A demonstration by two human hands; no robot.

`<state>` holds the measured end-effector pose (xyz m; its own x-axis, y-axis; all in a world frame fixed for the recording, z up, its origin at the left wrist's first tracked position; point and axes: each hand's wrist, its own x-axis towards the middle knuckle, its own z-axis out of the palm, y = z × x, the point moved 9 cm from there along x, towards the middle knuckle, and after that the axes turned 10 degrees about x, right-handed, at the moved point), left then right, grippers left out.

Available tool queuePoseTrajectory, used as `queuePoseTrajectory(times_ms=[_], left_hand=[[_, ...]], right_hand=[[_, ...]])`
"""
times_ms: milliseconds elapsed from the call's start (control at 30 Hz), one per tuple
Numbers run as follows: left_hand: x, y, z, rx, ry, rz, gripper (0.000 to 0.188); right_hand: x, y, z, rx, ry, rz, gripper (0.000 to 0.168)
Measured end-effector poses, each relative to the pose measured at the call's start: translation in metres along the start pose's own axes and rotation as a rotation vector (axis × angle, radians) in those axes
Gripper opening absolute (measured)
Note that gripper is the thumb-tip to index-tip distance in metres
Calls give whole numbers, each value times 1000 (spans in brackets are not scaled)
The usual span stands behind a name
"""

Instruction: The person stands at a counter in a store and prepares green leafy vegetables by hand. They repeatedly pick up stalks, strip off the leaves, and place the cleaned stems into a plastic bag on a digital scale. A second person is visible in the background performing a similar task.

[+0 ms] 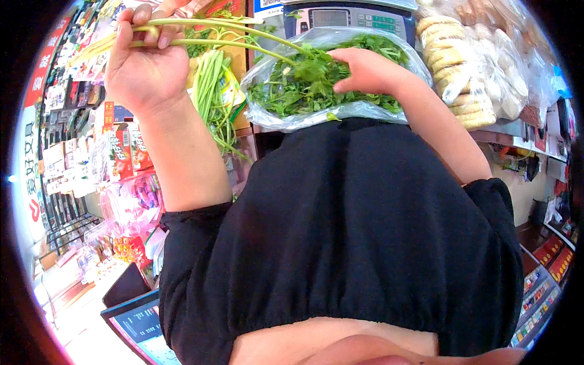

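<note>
My left hand [148, 68] is raised at the upper left, its fingers closed around a few long pale-green celery stalks [223, 42]. These stretch right to leafy tops [315, 68] over a clear plastic bag [283, 121]. Loose celery leaves [278, 93] fill the open bag, just in front of my black top. My right hand [365, 70] reaches over the bag from the right, thumb and forefinger spread beside the leafy tops. Whether its fingertips pinch any leaf is unclear. A pile of trimmed green stalks [211, 82] lies left of the bag, below my left hand.
A digital scale [360, 20] stands behind the bag. Bagged flat round breads [442, 54] and other plastic-wrapped goods [499, 68] sit to the right. Part of another person's hand [180, 7] shows at the top. Shelves of packaged goods [68, 105] and a monitor [139, 326] are at left.
</note>
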<state>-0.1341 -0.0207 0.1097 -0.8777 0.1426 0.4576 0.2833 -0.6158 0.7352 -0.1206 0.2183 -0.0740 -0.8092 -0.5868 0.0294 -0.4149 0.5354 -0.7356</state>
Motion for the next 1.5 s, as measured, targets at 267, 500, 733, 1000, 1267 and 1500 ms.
queuePoseTrajectory(times_ms=[267,500,733,1000,1267,1500], left_hand=[[-1,-7,33,48,31,33,16],[3,-2,9,-60,-37,-24,18],[-10,-85,15,-57,93,-36,30],[-7,-59,21,-152,149,-156,21],[-9,-36,11,-178,-64,-222,27],[-7,-15,34,-149,-203,-205,43]], right_hand=[[24,-52,-10,420,106,-222,49],[17,-41,6,610,-127,-13,16],[10,-62,13,823,-170,59,18],[-6,9,24,539,-84,159,15],[-19,10,0,348,-109,84,18],[-35,-4,-4,860,-225,152,13]])
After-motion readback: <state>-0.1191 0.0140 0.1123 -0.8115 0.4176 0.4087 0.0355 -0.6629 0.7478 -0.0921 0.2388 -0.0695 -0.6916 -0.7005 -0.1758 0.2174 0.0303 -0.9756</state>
